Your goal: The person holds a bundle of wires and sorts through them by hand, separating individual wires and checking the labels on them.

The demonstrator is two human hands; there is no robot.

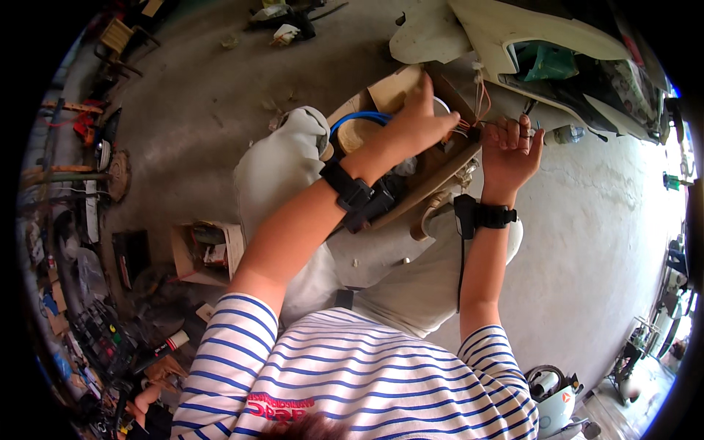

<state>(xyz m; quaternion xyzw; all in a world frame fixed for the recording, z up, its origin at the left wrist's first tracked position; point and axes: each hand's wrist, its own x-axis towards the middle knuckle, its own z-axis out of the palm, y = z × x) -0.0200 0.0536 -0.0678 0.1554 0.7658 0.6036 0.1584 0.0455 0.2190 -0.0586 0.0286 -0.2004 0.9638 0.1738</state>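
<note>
Beside a white vehicle body panel, thin orange-brown wires hang down to a small black connector. My right hand has its fingers curled at the dark end of these wires, and a small blue tip shows past the fingers. Over an open cardboard box, my left hand holds its thumb apart from a raised finger. Its thumb tip is close to the wires; I cannot make out whether they touch. The other left fingers are partly hidden.
In the box are a roll of tan tape, a blue loop of cable and black items. A smaller carton stands left of my legs. Tools and clutter line the left wall. A white helmet lies at lower right.
</note>
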